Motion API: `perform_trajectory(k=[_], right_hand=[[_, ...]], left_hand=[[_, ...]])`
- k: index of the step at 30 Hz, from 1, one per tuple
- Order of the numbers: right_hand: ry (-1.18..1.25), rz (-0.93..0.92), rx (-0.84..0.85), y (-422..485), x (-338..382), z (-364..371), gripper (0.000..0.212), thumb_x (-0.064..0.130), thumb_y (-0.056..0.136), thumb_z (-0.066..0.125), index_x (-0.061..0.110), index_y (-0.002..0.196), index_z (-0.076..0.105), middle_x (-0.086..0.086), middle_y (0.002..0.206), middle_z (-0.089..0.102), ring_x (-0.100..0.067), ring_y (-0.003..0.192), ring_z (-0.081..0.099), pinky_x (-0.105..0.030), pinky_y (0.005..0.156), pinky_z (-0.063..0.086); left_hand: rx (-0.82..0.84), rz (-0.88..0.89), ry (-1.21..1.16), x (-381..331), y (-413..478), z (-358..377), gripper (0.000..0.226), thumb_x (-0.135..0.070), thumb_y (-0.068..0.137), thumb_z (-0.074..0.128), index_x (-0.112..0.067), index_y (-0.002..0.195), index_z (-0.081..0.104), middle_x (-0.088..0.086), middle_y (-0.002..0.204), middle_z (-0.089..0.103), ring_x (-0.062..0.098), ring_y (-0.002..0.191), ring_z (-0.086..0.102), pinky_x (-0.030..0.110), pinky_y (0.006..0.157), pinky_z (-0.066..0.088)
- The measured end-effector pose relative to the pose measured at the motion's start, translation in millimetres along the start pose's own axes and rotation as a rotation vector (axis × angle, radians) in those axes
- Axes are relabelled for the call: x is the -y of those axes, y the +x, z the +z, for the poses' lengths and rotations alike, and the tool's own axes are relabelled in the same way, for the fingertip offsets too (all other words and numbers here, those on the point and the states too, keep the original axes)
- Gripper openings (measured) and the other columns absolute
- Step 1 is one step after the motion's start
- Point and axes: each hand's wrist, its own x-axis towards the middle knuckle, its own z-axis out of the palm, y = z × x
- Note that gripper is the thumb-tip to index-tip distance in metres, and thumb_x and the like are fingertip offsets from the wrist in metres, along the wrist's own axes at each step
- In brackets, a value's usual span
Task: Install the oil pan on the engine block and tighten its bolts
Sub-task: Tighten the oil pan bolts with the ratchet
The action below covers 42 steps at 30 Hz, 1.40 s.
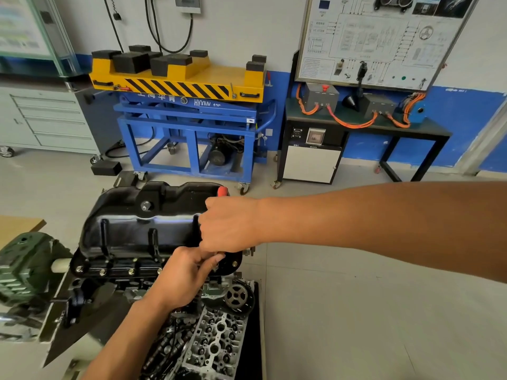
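Observation:
The black oil pan (137,229) sits upside-up on the engine block (115,286), with several bolts (103,272) along its near flange. My right hand (227,226) grips a tool with a red handle (222,191) upright at the pan's right end. My left hand (186,272) reaches up below it, fingers pinching the tool's lower end at the flange. The tool's tip is hidden by both hands.
A cylinder head (216,344) and a timing sprocket (236,295) lie in a black tray below the block. The green engine stand (24,267) is at the left. A blue and yellow lift cart (186,111) and a black bench (365,127) stand behind.

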Motion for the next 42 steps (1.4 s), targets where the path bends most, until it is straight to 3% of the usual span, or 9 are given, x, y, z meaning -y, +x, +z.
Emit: perform_trajectory(k=[4, 9, 15, 20, 24, 29, 36, 40, 42], right_hand=[[0.186, 0.191, 0.032, -3, 0, 2, 0.016, 0.023, 0.100, 0.050, 0.016, 0.102, 0.064, 0.003, 0.079, 0.054, -0.018, 0.063, 0.049, -0.033, 0.062, 0.046], [0.713, 0.446, 0.067, -6, 8, 5, 0.046, 0.048, 0.094, 0.058, 0.015, 0.062, 0.056, 0.002, 0.054, 0.055, -0.013, 0.046, 0.049, -0.026, 0.041, 0.035], [1.266, 0.736, 0.185, -7, 18, 14, 0.056, 0.050, 0.099, 0.046, 0.008, 0.067, 0.063, -0.003, 0.051, 0.068, -0.018, 0.051, 0.070, -0.034, 0.068, 0.062], [1.490, 0.925, 0.138, -1, 19, 17, 0.054, 0.050, 0.098, 0.050, 0.007, 0.070, 0.065, 0.002, 0.044, 0.062, -0.014, 0.041, 0.061, -0.029, 0.058, 0.057], [1.295, 0.821, 0.127, 0, 12, 11, 0.054, 0.047, 0.097, 0.053, 0.009, 0.060, 0.064, 0.002, 0.042, 0.059, -0.015, 0.042, 0.056, -0.030, 0.056, 0.057], [0.811, 0.638, 0.136, 3, 3, -5, 0.045, 0.043, 0.091, 0.064, 0.015, 0.059, 0.052, 0.004, 0.052, 0.046, -0.013, 0.048, 0.043, -0.027, 0.044, 0.033], [0.375, 0.392, 0.081, 1, 1, -18, 0.041, 0.015, 0.093, 0.061, 0.020, 0.063, 0.033, 0.003, 0.064, 0.036, -0.013, 0.051, 0.038, -0.031, 0.047, 0.036], [0.235, 0.324, 0.067, 0, 7, -17, 0.023, 0.008, 0.096, 0.049, 0.014, 0.075, 0.048, 0.001, 0.065, 0.033, -0.017, 0.053, 0.038, -0.032, 0.043, 0.031], [0.187, 0.301, 0.060, 0, 8, -17, 0.015, 0.008, 0.097, 0.049, 0.016, 0.086, 0.055, -0.001, 0.069, 0.037, -0.020, 0.060, 0.043, -0.035, 0.049, 0.040]], left_hand=[[-0.012, -0.011, -0.004, 3, -1, -3, 0.043, -0.054, 0.099, 0.050, -0.019, 0.080, 0.067, 0.002, 0.062, 0.062, 0.023, 0.052, 0.055, 0.036, 0.049, 0.046], [-0.094, -0.030, -0.064, -17, -3, 4, 0.043, -0.049, 0.099, 0.057, -0.030, 0.062, 0.045, -0.012, 0.050, 0.036, 0.005, 0.047, 0.026, 0.017, 0.047, 0.022], [-0.155, -0.113, -0.112, -21, -6, 18, 0.042, -0.024, 0.094, 0.067, -0.034, 0.056, 0.053, -0.010, 0.047, 0.047, 0.001, 0.044, 0.034, 0.014, 0.046, 0.028], [-0.193, -0.131, -0.106, -21, -4, 20, 0.034, -0.009, 0.087, 0.062, -0.020, 0.055, 0.057, -0.004, 0.046, 0.049, 0.004, 0.045, 0.033, 0.026, 0.043, 0.028], [-0.175, -0.097, -0.022, -20, -3, 18, 0.047, -0.005, 0.090, 0.063, -0.038, 0.059, 0.050, -0.017, 0.050, 0.051, 0.004, 0.041, 0.039, 0.010, 0.044, 0.025], [-0.154, -0.069, 0.015, -22, -2, 12, 0.032, -0.010, 0.097, 0.061, -0.010, 0.066, 0.055, -0.016, 0.047, 0.036, 0.006, 0.042, 0.034, 0.013, 0.045, 0.022], [-0.139, -0.019, -0.009, -25, 2, 7, 0.042, -0.031, 0.099, 0.054, 0.002, 0.078, 0.066, 0.004, 0.054, 0.055, 0.019, 0.046, 0.044, 0.031, 0.046, 0.033], [-0.131, -0.019, -0.026, -23, 2, 6, 0.040, -0.031, 0.099, 0.056, 0.001, 0.077, 0.068, 0.000, 0.052, 0.052, 0.016, 0.046, 0.040, 0.020, 0.047, 0.026], [-0.118, -0.020, -0.027, -21, 2, 6, 0.038, -0.028, 0.097, 0.057, 0.000, 0.074, 0.066, -0.002, 0.052, 0.047, 0.008, 0.044, 0.034, 0.014, 0.047, 0.023]])
